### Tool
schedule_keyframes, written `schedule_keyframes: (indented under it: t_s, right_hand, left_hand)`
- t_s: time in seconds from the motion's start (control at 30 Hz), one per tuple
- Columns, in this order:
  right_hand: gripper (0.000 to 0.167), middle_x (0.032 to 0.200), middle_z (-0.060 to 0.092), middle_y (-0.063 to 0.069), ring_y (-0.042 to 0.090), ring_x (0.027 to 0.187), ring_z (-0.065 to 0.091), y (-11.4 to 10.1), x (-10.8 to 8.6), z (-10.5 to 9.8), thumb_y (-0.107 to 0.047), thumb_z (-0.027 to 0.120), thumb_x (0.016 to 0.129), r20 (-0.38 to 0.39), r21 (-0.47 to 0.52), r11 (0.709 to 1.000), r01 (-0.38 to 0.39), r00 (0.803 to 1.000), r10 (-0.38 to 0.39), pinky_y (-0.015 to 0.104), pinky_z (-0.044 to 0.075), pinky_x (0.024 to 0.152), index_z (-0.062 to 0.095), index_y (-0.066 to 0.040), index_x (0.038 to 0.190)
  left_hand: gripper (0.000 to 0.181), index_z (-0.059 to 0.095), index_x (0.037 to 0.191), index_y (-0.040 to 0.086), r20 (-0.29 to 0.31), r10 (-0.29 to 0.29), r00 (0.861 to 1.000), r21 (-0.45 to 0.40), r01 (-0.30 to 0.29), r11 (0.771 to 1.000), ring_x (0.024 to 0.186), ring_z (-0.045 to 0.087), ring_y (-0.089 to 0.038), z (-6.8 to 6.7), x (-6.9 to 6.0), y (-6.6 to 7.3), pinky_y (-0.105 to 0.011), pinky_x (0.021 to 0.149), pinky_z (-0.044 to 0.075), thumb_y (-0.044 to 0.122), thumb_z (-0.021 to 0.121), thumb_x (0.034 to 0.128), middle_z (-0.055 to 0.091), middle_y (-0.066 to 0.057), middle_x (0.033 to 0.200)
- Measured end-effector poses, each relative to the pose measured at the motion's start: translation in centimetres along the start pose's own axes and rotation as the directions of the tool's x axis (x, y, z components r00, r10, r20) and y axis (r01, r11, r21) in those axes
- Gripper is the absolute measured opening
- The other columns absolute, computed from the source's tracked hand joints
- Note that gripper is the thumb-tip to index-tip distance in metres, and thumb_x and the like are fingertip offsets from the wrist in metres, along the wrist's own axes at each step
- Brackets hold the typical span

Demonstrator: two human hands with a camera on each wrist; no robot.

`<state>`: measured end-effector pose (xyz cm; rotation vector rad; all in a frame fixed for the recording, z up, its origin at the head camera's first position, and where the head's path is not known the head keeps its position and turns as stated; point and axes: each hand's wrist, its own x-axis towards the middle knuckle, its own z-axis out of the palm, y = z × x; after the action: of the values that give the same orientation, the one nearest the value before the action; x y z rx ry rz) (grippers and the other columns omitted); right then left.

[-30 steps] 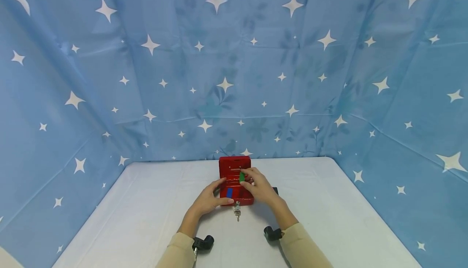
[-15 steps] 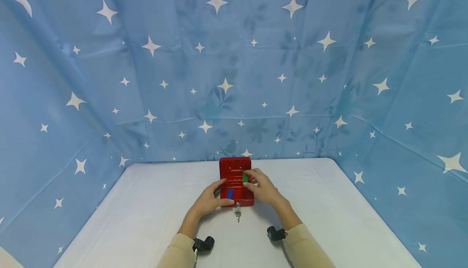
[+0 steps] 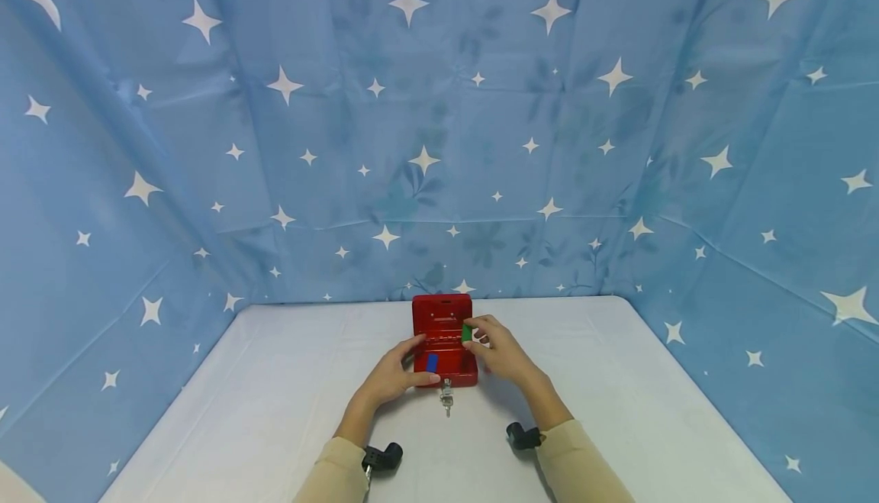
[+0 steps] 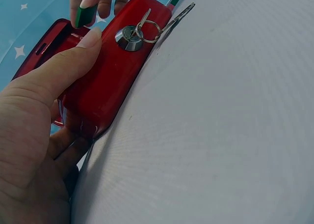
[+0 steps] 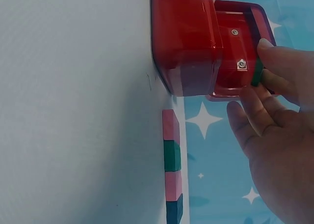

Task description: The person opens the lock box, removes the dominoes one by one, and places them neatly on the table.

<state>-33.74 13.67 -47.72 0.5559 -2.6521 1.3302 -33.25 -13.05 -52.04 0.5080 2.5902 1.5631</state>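
A red metal box (image 3: pixel 463 379) stands with its lid raised at the back; a blue block (image 3: pixel 432 363) lies inside on the left. My left hand (image 3: pixel 389 375) grips the box's left side, thumb on the front rim, fingers around the side, as the left wrist view (image 4: pixel 44 121) shows. Between thumb and fingertips my right hand (image 3: pixel 504 352) pinches a green block (image 3: pixel 467 333) above the box's right side; the same block (image 5: pixel 257 71) shows in the right wrist view. Keys on a ring (image 4: pixel 148 31) hang from the lock (image 4: pixel 128 38) at the front.
A row of pink, green and dark blocks (image 5: pixel 172 155) sits on the white table (image 5: pixel 73 111) beside the box's right side, mostly covered by my right hand in the head view. A blue curtain with white stars (image 3: pixel 439 121) hangs behind and at both sides.
My right hand has moved a little to the right with the green block, from over the middle of the box to its right edge. The left hand has stayed on the box.
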Motion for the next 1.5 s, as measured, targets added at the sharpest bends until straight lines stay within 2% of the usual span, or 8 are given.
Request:
schedule_keyframes:
  t_s: [0.3, 0.57, 1.03, 1.23, 1.5]
  right_hand:
    - [0.046, 0.134, 0.063, 0.007, 0.021, 0.11, 0.062, 0.2, -0.1, -0.7, -0.017, 0.071, 0.099, 0.0, -0.033, 0.999, 0.011, 1.0, -0.011, 0.04, 0.06, 0.092, 0.061, -0.007, 0.143]
    - [0.046, 0.134, 0.063, 0.005, 0.022, 0.112, 0.061, 0.5, -0.2, -1.2, -0.018, 0.073, 0.098, -0.007, -0.04, 0.999, -0.02, 1.0, 0.02, 0.038, 0.062, 0.091, 0.062, -0.012, 0.142]
    - [0.046, 0.131, 0.065, 0.007, 0.023, 0.109, 0.062, 1.2, -0.3, -2.0, -0.015, 0.074, 0.097, -0.013, -0.059, 0.998, -0.014, 1.0, 0.014, 0.042, 0.061, 0.092, 0.063, -0.007, 0.141]
    - [0.045, 0.131, 0.064, 0.006, 0.022, 0.11, 0.062, 1.6, -0.4, -2.4, -0.017, 0.074, 0.097, -0.017, -0.053, 0.998, -0.041, 0.999, 0.04, 0.04, 0.062, 0.091, 0.063, -0.012, 0.141]
    - [0.046, 0.133, 0.064, 0.008, 0.025, 0.113, 0.062, 1.7, -0.6, -3.1, -0.017, 0.073, 0.098, -0.018, -0.056, 0.996, -0.069, 0.998, 0.068, 0.043, 0.061, 0.093, 0.062, -0.012, 0.142]
  left_hand:
    - [0.093, 0.043, 0.159, 0.02, 0.005, 0.006, 1.0, -0.016, -0.006, 1.0, 0.152, 0.038, -0.041, 0.1, 0.0, -0.1, -0.065, 0.117, 0.04, 0.044, 0.088, 0.0807, 0.041, -0.013, 0.164]
    - [0.092, 0.044, 0.159, 0.022, 0.002, -0.001, 1.0, -0.009, 0.001, 1.0, 0.151, 0.038, -0.041, 0.0, 0.0, -0.2, -0.066, 0.117, 0.04, 0.045, 0.087, 0.081, 0.041, -0.012, 0.164]
    - [0.093, 0.043, 0.159, 0.02, 0.002, 0.006, 1.0, -0.01, -0.006, 1.0, 0.151, 0.039, -0.041, 0.0, 0.1, -0.2, -0.065, 0.116, 0.042, 0.044, 0.088, 0.0809, 0.042, -0.013, 0.164]
    - [0.093, 0.043, 0.159, 0.02, 0.001, 0.005, 1.0, -0.004, -0.005, 1.0, 0.151, 0.038, -0.041, 0.1, 0.1, -0.3, -0.064, 0.116, 0.041, 0.044, 0.087, 0.0814, 0.041, -0.013, 0.164]
    - [0.092, 0.043, 0.159, 0.022, -0.001, 0.007, 1.0, 0.006, -0.007, 1.0, 0.152, 0.038, -0.041, 0.1, 0.1, -0.5, -0.065, 0.117, 0.04, 0.045, 0.087, 0.0814, 0.041, -0.012, 0.164]
